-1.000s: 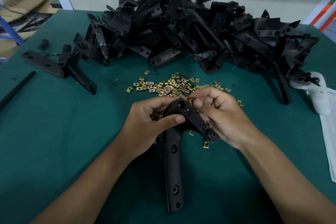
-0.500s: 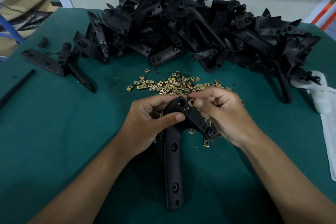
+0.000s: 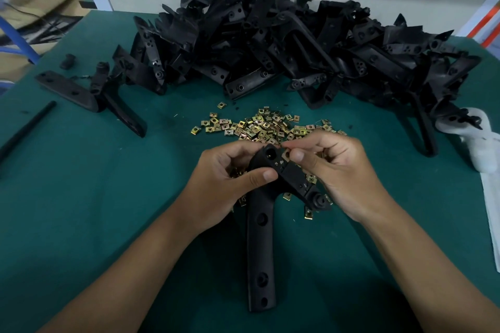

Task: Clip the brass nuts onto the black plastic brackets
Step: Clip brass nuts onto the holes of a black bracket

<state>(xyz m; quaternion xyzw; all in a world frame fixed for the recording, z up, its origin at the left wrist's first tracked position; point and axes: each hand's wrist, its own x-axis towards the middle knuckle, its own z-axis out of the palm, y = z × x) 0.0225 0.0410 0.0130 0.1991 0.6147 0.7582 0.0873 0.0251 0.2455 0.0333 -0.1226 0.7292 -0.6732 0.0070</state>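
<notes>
A black plastic bracket [image 3: 261, 238], T-shaped with a long holed stem pointing toward me, is held over the green table. My left hand [image 3: 224, 184] grips its head from the left, thumb across the front. My right hand [image 3: 335, 170] pinches a brass nut [image 3: 286, 154] between thumb and forefinger against the top edge of the bracket's head. A loose heap of brass nuts [image 3: 259, 126] lies just beyond both hands, and a few more lie under the bracket.
A large pile of black brackets [image 3: 284, 46] fills the back of the green table [image 3: 81, 197]. Two separate brackets [image 3: 89, 94] lie at the left, beside a black rod [image 3: 24, 130]. White cloth [image 3: 479, 143] lies at the right edge.
My right thumb and forefinger have shifted slightly along the bracket's head with the nut. The bracket and my left hand have stayed nearly still.
</notes>
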